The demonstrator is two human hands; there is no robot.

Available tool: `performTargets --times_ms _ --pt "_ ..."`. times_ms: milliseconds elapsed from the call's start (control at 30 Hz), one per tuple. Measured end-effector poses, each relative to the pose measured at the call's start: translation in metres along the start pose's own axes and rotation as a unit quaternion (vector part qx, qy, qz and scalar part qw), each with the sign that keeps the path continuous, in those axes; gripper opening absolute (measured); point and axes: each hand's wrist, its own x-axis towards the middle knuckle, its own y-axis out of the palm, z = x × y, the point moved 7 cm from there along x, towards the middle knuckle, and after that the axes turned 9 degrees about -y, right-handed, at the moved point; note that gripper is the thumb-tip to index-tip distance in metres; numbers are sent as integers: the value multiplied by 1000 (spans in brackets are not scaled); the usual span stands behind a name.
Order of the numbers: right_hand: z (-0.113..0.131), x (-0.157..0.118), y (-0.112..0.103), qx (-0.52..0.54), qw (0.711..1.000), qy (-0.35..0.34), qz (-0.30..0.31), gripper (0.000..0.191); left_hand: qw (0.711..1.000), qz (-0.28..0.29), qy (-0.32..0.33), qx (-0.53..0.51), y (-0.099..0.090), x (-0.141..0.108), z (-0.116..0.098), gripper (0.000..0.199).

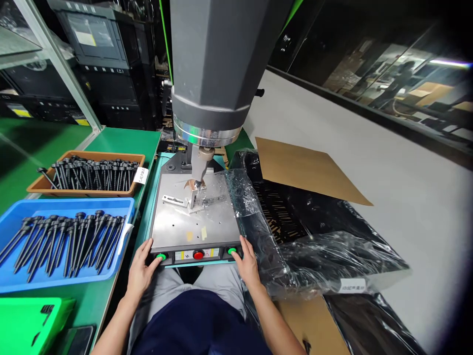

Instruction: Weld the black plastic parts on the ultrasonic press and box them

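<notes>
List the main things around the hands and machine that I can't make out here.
All in the head view:
Left green button and right green button: press depth, partly covered by the left hand and right hand.
Contact between horn and metal fixture: too small.
Machine head: top cut off by the upper edge.
Paper tag: writing too small.
Green tray: cut off by the left and bottom edges.
</notes>
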Motion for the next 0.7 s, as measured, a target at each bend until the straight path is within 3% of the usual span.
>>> performTargets --times_ms 200,367,567,700 --pt "1 -3 4 -16 1000 -8 13 64 1000 5 -13 -5 -6 3 -8 63" --pt "1 -3 4 -19 1000 4 15 69 997 -56 -1 -52 -24 12 -47 49" --pt "3 -2 5 -13 1000 11 18 70 981 23 29 -191 -11 48 -105 48" --pt "6 0 0 18 999 28 9 68 973 61 87 -206 -3 80 -137 52"
